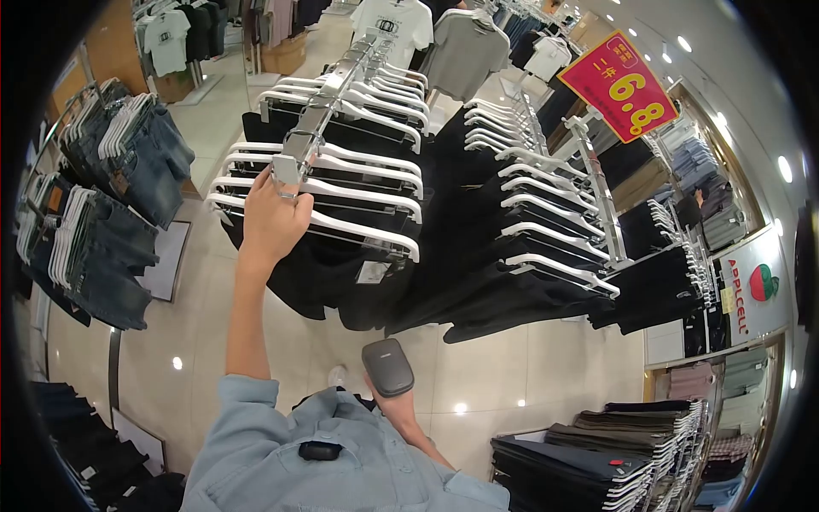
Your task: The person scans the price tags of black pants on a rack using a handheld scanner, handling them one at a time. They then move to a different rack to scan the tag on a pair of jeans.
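My left hand point(277, 213) reaches up to the near end of a metal rail point(341, 72). Its fingers are closed round the middle of a white clothes hanger point(363, 235), close to the hook. Black trousers point(316, 277) hang from the hangers there, and a small tag point(372, 272) shows on the front pair. Lower down, my right hand point(397, 408) holds a dark grey rounded case point(388, 368) in front of my body; its fingers are mostly hidden beneath the case.
A second rail of black trousers on white hangers point(559, 269) stands at the right, under a red price sign point(620, 85). Denim shorts point(153, 171) hang at the left. Folded-over trousers point(563, 469) fill a rack at lower right. Pale tiled floor point(205, 341) lies below.
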`<state>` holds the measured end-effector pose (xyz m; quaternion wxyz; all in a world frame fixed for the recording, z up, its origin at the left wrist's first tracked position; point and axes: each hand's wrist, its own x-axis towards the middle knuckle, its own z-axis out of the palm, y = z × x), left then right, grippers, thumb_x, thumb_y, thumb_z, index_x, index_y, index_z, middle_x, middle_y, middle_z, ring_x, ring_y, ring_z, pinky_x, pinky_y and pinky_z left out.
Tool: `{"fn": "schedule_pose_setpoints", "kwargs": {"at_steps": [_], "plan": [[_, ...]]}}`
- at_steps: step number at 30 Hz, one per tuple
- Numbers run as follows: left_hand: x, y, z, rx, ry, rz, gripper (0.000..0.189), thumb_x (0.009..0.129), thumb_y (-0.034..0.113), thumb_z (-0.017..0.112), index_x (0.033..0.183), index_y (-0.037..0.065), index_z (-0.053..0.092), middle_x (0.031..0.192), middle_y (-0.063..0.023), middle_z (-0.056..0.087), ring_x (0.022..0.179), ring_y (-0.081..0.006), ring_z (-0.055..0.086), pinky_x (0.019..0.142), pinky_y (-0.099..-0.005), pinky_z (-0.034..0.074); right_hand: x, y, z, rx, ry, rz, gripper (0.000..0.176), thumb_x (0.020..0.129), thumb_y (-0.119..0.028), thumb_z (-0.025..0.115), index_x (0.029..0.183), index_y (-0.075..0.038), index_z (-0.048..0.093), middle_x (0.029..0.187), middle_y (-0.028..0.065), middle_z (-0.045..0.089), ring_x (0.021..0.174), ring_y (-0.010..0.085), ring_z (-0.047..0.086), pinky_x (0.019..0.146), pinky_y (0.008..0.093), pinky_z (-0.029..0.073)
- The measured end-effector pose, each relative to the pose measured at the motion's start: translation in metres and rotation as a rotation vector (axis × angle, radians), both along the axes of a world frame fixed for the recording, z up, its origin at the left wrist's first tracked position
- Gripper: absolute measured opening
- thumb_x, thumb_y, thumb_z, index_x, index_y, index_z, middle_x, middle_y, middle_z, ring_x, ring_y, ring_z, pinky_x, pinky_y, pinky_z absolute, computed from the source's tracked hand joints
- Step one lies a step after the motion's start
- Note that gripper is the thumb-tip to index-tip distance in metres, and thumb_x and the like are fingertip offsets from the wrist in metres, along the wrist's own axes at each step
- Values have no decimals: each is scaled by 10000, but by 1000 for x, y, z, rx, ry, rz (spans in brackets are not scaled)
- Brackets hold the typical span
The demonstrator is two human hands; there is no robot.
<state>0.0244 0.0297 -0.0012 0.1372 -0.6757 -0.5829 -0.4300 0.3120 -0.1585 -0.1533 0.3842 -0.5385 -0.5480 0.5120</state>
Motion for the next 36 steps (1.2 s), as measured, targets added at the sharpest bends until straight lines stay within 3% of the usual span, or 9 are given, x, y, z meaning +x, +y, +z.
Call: {"fn": "schedule_pose_setpoints", "kwargs": {"at_steps": [8, 13, 20, 23, 27, 36], "plan": [[0, -1, 2, -14, -13, -4, 461, 808, 61, 526, 1243, 10, 670, 1027, -195, 692, 1001, -389, 629, 1078, -483, 458, -5, 0, -2, 89, -24, 24, 266, 899, -166, 803, 1063, 15, 698, 973, 106, 733, 877, 207, 676, 802, 357, 533], [-1, 1, 0, 1, -18, -11, 405, 802, 60, 529, 1172, -13, 676, 963, -200, 678, 948, -399, 624, 1070, -490, 463, -4, -6, -5, -61, -17, -10, 268, 880, -113, 807, 1089, 22, 708, 1008, 117, 758, 905, 205, 716, 829, 338, 549], [-3, 1, -1, -2, -15, -24, 373, 810, 66, 533, 1145, -24, 668, 929, -201, 670, 925, -407, 619, 1079, -496, 460, -2, -9, -6, -23, -23, -42, 277, 885, -127, 803, 1096, 22, 705, 1025, 123, 754, 928, 214, 715, 844, 335, 544], [-3, 3, -4, 36, 27, -3, 378, 821, 71, 529, 1160, -28, 664, 983, -203, 684, 944, -389, 632, 1095, -494, 452, -8, -11, -3, 136, -1, -153, 199, 877, -135, 793, 988, -7, 689, 803, 34, 671, 695, 144, 605, 642, 324, 496], [-4, 3, -6, -9, 24, 18, 301, 823, 77, 538, 1075, -39, 654, 926, -213, 674, 917, -406, 642, 1084, -496, 463, -5, -19, -13, 34, -15, -186, 190, 900, -171, 795, 961, -24, 692, 744, 14, 641, 616, 99, 560, 563, 295, 446], [-5, 7, -10, 30, 11, 33, 215, 824, 83, 547, 975, -41, 636, 881, -219, 661, 885, -410, 649, 1074, -507, 474, 10, -23, -13, -7, -35, -296, 198, 915, -180, 794, 858, -44, 663, 684, -7, 593, 592, 92, 545, 549, 286, 434]]}}
